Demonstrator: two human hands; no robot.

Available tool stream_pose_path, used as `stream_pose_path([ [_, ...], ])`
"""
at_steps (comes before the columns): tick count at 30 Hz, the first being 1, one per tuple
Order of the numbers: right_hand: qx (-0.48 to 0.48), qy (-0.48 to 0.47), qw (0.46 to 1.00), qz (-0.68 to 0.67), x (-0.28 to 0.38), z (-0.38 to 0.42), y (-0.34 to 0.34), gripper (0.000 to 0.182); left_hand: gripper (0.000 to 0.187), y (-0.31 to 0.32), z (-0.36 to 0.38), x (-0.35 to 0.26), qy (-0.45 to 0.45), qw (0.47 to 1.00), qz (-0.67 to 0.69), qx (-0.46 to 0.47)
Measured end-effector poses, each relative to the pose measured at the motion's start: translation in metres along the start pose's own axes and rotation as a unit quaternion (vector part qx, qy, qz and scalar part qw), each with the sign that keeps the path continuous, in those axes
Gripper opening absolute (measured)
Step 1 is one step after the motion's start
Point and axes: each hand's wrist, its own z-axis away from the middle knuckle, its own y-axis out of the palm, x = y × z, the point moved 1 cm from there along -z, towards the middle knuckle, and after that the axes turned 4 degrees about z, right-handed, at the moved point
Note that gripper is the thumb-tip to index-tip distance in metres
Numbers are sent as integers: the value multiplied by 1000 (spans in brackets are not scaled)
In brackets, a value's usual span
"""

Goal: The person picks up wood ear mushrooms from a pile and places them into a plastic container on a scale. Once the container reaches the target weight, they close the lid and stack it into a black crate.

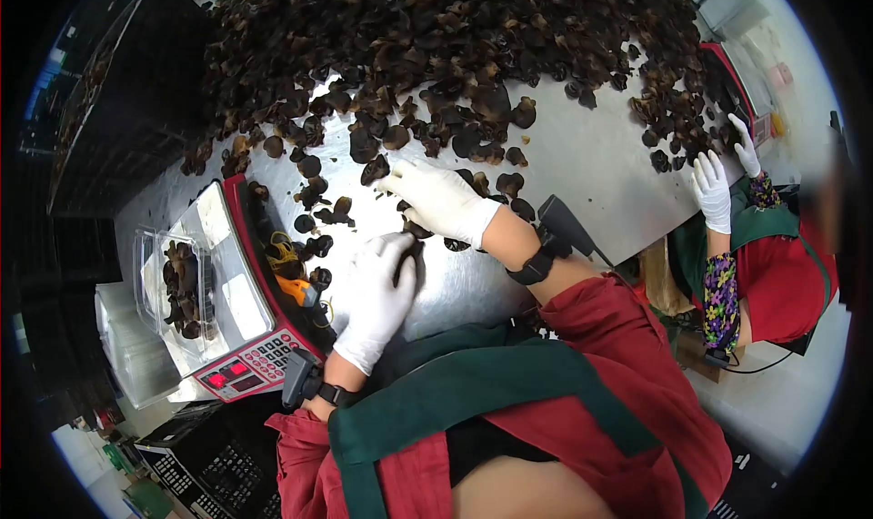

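The left hand (377,296), in a white glove, closes around a dark dried wood ear mushroom (411,262) just above the steel bench (591,169). The right hand (436,199), also gloved, lies spread flat on scattered mushrooms near the big mushroom heap (436,37). Left of the hands stands a red scale (241,337) bearing a clear tray (177,287) of mushrooms. A co-worker's gloved hands (714,187) sort at the bench's far edge.
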Motion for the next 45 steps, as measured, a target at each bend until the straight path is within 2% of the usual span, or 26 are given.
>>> stream_pose_path([
  [1,39,36,998,-16,4,-2,-5,42,28,2,5,-2,11,1000,-6,16],
  [4,52,53,997,-36,3,-8,0,45,27,5,17,-10,41,999,-11,28],
  [5,35,31,998,-40,2,-11,3,36,26,4,19,-11,45,999,-14,23],
  [6,35,25,998,-39,2,-16,6,36,26,4,20,-11,47,999,-15,17],
  [7,59,16,998,-17,3,-20,9,28,26,2,20,-10,45,999,-18,13],
  [8,82,6,997,6,3,-24,13,21,24,-1,19,-7,38,999,1,-11],
  [9,56,-1,998,9,5,-27,14,10,23,-4,17,-3,31,999,20,-34],
  [10,55,-6,998,9,5,-28,15,10,21,-8,14,3,7,997,31,-64],
  [12,100,21,995,11,4,-30,14,11,21,-18,3,17,-20,990,-95,-100],
  [14,77,28,996,-20,11,-29,19,6,25,-16,-7,31,-61,962,-241,-111],
  [16,31,50,994,-88,20,-31,23,8,28,-13,-13,37,-54,966,-233,-93],
  [18,107,88,985,-101,31,-33,19,23,30,-8,-13,37,-26,981,-160,-107],
  [20,93,61,991,-70,34,-31,24,29,32,-7,-7,34,-42,986,-95,-128],
  [21,93,60,991,-71,37,-31,27,29,32,-9,-4,33,-42,986,-97,-129],
  [23,57,33,998,-6,44,-30,36,29,36,-12,6,32,-108,982,3,-157],
  [28,39,31,998,-35,50,-31,52,16,40,-21,30,30,-76,982,-28,-169],
  [32,59,20,998,-13,41,-28,50,11,34,-27,42,29,-79,986,-43,-139],
  [33,58,5,998,-21,31,-24,45,8,32,-27,43,29,-84,987,-36,-135],
  [34,79,2,985,-153,20,-18,29,9,31,-26,44,29,-87,987,-28,-131],
  [35,108,53,967,-226,10,-12,14,9,31,-25,44,28,-81,987,-31,-132],
  [36,135,106,939,-297,6,-3,-8,8,30,-25,44,28,-75,988,-32,-132],
  [38,108,164,855,-479,-9,29,-45,7,30,-25,43,23,-67,989,-40,-127],
  [42,5,263,856,-444,-13,129,-131,7,38,-21,39,26,-59,991,-48,-106],
  [44,-27,243,900,-360,-19,192,-152,7,40,-16,30,28,-50,991,-68,-104],
  [45,1,271,890,-366,-22,227,-159,8,42,-15,21,26,-25,990,-91,-104],
])
